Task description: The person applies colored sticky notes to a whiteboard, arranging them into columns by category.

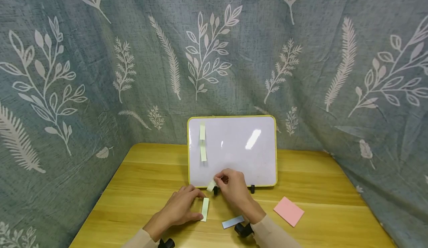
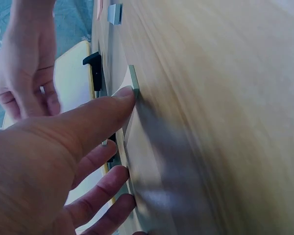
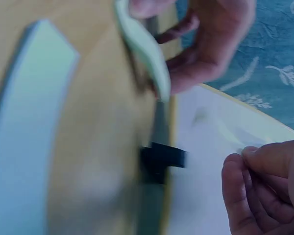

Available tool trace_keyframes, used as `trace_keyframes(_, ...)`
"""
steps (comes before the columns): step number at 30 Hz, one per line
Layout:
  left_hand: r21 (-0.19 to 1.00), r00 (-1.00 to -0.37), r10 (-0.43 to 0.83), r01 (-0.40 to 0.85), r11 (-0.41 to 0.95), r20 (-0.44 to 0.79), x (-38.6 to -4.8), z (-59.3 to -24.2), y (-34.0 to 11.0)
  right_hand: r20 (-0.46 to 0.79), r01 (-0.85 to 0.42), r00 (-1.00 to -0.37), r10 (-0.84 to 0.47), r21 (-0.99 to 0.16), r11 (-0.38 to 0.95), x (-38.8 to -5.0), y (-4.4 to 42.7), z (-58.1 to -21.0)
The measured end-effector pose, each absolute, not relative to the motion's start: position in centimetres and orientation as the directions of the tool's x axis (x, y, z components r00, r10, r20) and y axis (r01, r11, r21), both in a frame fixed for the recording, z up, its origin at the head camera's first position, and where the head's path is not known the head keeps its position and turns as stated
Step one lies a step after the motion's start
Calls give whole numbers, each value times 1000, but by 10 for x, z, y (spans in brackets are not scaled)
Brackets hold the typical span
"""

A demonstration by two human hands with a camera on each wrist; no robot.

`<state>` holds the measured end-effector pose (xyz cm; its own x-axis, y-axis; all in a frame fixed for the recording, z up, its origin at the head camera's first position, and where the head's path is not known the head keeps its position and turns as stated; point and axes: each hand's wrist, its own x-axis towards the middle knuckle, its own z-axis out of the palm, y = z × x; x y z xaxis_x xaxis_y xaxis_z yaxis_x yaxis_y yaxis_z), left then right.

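A pale green paper strip [image 1: 210,186] hangs from the pinching thumb and fingers of the right hand [image 1: 235,192], at the lower edge of a whiteboard [image 1: 234,155], left of its middle. Its long axis slants, the free end pointing down toward the tabletop's [image 1: 317,173] left side. It looks feather-light, limp and easily creased, probably best held by one short end. Near the tabletop's front edge, a matching green pad [image 1: 205,208] points lengthwise from front to back; the left hand [image 1: 182,205] is loosely spread beside it, thumb resting on its near end. Rightward lie a blue pad [image 1: 233,222] and, nearer the right edge, a pink pad [image 1: 289,211]. Two upright green strips [image 1: 203,153] line the whiteboard's left side.
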<state>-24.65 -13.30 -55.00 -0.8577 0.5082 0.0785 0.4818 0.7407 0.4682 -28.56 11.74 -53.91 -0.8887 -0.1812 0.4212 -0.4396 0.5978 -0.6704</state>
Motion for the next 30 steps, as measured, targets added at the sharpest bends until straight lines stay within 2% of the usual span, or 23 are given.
trace_keyframes(4, 472, -852, 514, 493, 731, 93, -246, -550, -133, 481, -491, -859, -174, -678, 548, -284, 124, -526)
trace_keyframes(13, 483, -846, 527, 497, 721, 85, -244, -551, -136, 507, -534, -842, -186, -731, 425, -272, 129, -515)
trace_keyframes(25, 471, -844, 529, 504, 724, 90, -245, -547, -134, 640, -684, -728, -245, -661, 309, -271, 130, -525)
trace_keyframes(30, 503, -864, 483, 482, 717, 139, -249, -546, -135, 668, -713, -701, -249, -648, 269, -271, 127, -529)
